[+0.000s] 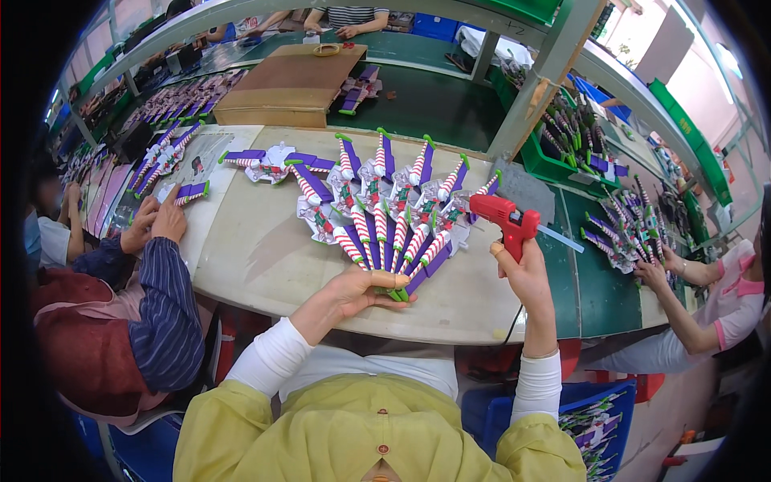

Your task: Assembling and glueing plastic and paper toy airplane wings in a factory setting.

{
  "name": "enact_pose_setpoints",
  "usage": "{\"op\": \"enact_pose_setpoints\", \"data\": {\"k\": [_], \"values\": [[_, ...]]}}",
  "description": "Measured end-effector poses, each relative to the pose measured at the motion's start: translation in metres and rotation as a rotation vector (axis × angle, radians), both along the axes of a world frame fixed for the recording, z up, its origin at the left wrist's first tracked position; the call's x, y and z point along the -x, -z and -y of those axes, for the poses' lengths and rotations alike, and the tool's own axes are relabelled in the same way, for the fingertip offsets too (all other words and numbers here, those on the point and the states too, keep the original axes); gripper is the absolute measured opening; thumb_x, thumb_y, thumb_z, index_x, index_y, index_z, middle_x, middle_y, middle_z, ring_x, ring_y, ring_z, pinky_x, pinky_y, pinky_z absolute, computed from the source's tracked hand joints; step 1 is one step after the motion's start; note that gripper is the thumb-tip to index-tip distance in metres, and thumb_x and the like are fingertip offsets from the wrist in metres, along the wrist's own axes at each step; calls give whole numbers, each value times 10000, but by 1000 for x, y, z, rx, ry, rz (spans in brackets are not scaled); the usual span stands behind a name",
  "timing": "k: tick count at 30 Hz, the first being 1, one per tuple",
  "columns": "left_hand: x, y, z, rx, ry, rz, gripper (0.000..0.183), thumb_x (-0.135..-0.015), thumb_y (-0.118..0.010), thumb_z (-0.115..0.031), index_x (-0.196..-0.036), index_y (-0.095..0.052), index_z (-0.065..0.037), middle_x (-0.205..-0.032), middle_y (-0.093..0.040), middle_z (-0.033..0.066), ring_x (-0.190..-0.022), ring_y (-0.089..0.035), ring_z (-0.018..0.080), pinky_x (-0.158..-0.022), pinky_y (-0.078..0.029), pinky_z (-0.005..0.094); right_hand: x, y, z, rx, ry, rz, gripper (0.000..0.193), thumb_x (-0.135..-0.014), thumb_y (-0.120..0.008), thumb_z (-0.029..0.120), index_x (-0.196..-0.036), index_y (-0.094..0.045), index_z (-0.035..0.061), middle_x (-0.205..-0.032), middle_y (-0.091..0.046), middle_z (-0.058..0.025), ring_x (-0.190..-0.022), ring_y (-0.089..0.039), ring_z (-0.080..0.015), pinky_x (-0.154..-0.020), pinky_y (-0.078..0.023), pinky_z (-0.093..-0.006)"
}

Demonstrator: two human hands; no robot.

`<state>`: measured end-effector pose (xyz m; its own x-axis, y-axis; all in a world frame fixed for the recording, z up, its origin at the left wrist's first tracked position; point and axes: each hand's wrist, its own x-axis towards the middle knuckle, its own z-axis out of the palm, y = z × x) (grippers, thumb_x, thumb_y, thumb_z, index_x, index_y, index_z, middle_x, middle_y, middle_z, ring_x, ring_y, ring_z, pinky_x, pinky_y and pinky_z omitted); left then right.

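Left hand (361, 291) is closed around the near wing ends of the winged toys (389, 201), fingers partly hidden under them, so can't count how many it grips. Toys sit mid-table (265, 241), side by side: long axes run near to far, near wings converging on that hand, far wings fanning out with green tips pointing away. Bodies overlap; inner parts too small to read.

Right hand (526, 277) is wrapped around the handle of a red glue gun (502, 213). Nozzle points left at the rightmost toy; contact unclear. Pale glue stick (560, 238) juts out the back, to the right. Cord (514, 323) drops past the table edge, rest hidden.

Beyond: cardboard box (273, 88), partly behind the metal rail (193, 30).
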<state>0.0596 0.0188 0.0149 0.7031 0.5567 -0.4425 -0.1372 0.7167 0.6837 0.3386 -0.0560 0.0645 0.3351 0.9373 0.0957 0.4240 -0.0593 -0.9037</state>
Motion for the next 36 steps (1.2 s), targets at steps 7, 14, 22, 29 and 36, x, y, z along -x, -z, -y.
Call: {"op": "enact_pose_setpoints", "data": {"k": [7, 14, 22, 29, 36], "values": [[0, 3, -1, 19, -11, 14, 332, -846, -667, -8, -1164, -581, 34, -1044, -669, 170, -956, -677, 382, -795, -594, 453, 5, 11, 0, -130, 23, 436, 336, -867, -642, 104, -1164, -508, 21, -856, -640, -205, -728, -626, -380, -647, -500, -423], [-2, -1, -1, 17, 2, 7, 335, -842, -667, 4, -1162, -576, 47, -1048, -668, 182, -961, -675, 391, -784, -600, 450, 13, -2, 9, -163, -32, 251, 358, -869, -648, 85, -1193, -523, -1, -900, -665, -140, -672, -643, -262, -599, -503, -345], [0, 1, 0, -2, -3, 19, 340, -845, -668, -2, -1168, -577, 49, -1048, -673, 177, -960, -677, 382, -779, -602, 440, 24, -51, -11, 111, -295, 28, 242, -865, -648, 70, -1070, -550, -14, -816, -587, -27, -579, -513, -76, -516, -428, -240], [0, 0, 0, -20, 7, 16, 339, -846, -670, -7, -1168, -578, 45, -1054, -675, 170, -949, -684, 360, -776, -604, 434, 25, -53, -21, 182, -371, 269, 351, -840, -678, 182, -1077, -542, -38, -744, -578, -107, -655, -564, -199, -612, -450, -347], [0, -2, 0, -11, 5, 6, 353, -839, -679, -4, -1175, -576, 33, -1065, -671, 162, -948, -685, 357, -776, -604, 434, 28, -55, -22, 189, -345, 288, 368, -834, -676, 180, -1097, -532, -34, -781, -595, -148, -704, -571, -232, -655, -451, -367]]}}
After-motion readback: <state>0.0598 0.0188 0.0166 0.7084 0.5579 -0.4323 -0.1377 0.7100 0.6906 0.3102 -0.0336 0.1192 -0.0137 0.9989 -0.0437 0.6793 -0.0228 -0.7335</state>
